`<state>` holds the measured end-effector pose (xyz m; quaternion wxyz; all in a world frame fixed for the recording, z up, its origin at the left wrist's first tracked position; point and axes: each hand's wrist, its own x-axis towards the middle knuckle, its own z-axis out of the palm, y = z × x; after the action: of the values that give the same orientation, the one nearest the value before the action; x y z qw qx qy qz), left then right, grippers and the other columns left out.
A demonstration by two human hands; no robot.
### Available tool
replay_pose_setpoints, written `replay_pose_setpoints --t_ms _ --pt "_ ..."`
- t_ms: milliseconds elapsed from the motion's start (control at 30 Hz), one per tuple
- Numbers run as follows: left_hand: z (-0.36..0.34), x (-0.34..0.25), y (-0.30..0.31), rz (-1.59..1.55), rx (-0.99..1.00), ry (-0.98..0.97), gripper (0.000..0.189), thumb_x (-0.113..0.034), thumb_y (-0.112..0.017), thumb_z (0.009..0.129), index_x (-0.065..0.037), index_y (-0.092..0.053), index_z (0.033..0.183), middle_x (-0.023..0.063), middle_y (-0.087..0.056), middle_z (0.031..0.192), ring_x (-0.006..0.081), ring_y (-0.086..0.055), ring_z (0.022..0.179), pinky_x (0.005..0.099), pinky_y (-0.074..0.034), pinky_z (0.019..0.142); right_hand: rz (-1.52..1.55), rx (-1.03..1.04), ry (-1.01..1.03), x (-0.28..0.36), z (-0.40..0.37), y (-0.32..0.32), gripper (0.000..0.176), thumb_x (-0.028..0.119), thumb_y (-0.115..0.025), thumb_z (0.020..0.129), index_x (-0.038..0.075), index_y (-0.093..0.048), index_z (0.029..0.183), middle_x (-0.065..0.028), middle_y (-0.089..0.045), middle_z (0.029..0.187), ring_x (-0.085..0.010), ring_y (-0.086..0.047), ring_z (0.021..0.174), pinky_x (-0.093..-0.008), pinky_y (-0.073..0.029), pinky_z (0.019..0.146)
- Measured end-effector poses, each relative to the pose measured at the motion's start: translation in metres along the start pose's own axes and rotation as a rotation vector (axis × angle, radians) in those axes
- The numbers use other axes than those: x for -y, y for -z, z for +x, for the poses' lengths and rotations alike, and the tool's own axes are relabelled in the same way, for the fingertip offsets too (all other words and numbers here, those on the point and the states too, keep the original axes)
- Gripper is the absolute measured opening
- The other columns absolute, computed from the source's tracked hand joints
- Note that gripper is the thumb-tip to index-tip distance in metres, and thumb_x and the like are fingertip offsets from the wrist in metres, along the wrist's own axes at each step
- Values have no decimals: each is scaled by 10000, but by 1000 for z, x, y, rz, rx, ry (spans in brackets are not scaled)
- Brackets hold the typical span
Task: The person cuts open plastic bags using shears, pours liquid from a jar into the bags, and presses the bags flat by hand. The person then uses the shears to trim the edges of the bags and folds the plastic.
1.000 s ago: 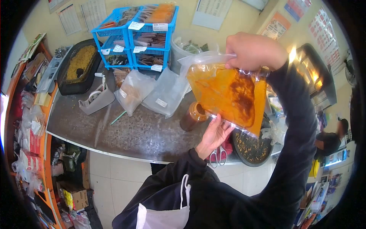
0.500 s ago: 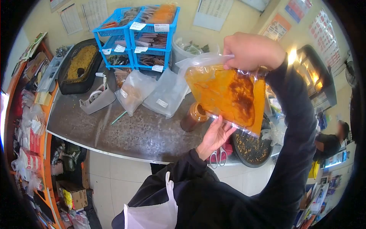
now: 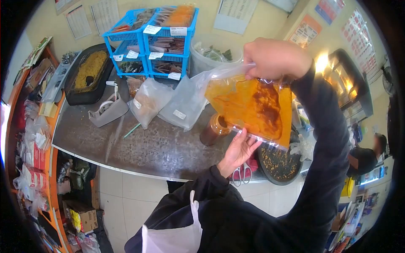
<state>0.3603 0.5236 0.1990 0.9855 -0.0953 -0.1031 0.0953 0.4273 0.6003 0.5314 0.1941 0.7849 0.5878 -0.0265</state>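
A clear plastic bag of orange powder (image 3: 240, 101), with a darker red-brown patch on its right side, hangs above the table. My right hand (image 3: 276, 59) grips its top edge, fingers closed on the plastic. At the lower edge of the bag, my left hand (image 3: 239, 152) supports it between thumb and fingers. Just left of the bag stands an open jar of brown powder (image 3: 215, 131). Scissors (image 3: 242, 175) lie at the table edge beside my left wrist.
Blue stacked baskets (image 3: 168, 44) hold packets at the back. Plastic bags (image 3: 185, 103), a tape dispenser (image 3: 107, 111) and a black tray of yellow material (image 3: 87, 76) are leftward. A dark round tray (image 3: 280, 166) stands right. Another person (image 3: 363, 158) is far right.
The orange bag and my right hand have shifted slightly left and down. My left hand stays nearly in place at the lower edge.
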Motion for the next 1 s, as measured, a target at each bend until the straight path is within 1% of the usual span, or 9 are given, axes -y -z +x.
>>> replay_pose_setpoints --t_ms 100,200,300,400,633,733,800,900,1000 --pt "-1 0 -1 7 -25 -5 321 -267 -509 1022 -110 -518 1303 74 -593 1312 211 -612 1179 448 -548 982 -20 44 12 3 6 -2 290 237 -761 791 18 -674 960 -174 -690 872 -335 -674 829 -408 -531 712" --pt "-2 0 -5 4 -46 -15 322 -267 -510 1022 -111 -521 1304 73 -591 1315 212 -610 1181 440 -543 992 43 50 -4 9 3 1 264 217 -752 786 20 -680 946 -174 -688 851 -340 -671 822 -409 -529 709" --pt "-2 -1 -5 -3 -52 -31 324 -267 -510 1023 -111 -523 1308 71 -589 1318 213 -608 1183 428 -540 1001 -34 -20 104 1 11 -9 227 196 -738 789 20 -687 924 -176 -687 834 -344 -670 799 -415 -526 698" --pt "-2 0 -3 -14 -54 -34 326 -268 -505 1025 -111 -525 1311 67 -588 1320 210 -600 1193 414 -532 1013 -2 -64 147 -2 10 -12 202 184 -731 789 19 -694 900 -181 -685 819 -353 -666 783 -420 -522 689" --pt "-2 0 -1 -33 -61 -15 333 -277 -497 1031 -104 -520 1315 53 -592 1320 201 -574 1226 397 -502 1045 16 -71 144 -1 8 -13 170 179 -725 791 26 -717 865 -183 -682 776 -353 -663 765 -421 -517 681" --pt "-5 3 -10 96 -72 -49 314 -259 -488 1037 -97 -516 1304 52 -598 1314 201 -581 1216 407 -507 1028 65 -117 164 -16 4 -23 169 188 -718 801 30 -720 860 -184 -678 757 -350 -660 736 -416 -515 668" --pt "-9 4 -19 220 -101 -60 274 -219 -492 1037 -91 -532 1276 56 -607 1282 205 -606 1168 434 -512 1014 123 -147 183 -35 -5 -33 171 196 -710 813 33 -719 862 -183 -674 745 -342 -658 716 -403 -514 659" --pt "-18 6 -18 368 -129 -99 261 -203 -496 1037 -72 -536 1259 78 -625 1226 217 -640 1095 447 -530 980 284 24 70 -58 -30 -42 176 189 -658 839 32 -716 891 -175 -688 785 -337 -669 740 -413 -512 645" --pt "-30 9 -11 557 -193 -165 277 -208 -495 1040 -45 -537 1260 88 -636 1186 207 -656 1043 423 -551 932 445 -136 24 -85 -69 -86 211 215 -643 868 16 -688 923 -181 -672 800 -328 -652 731 -401 -498 643"
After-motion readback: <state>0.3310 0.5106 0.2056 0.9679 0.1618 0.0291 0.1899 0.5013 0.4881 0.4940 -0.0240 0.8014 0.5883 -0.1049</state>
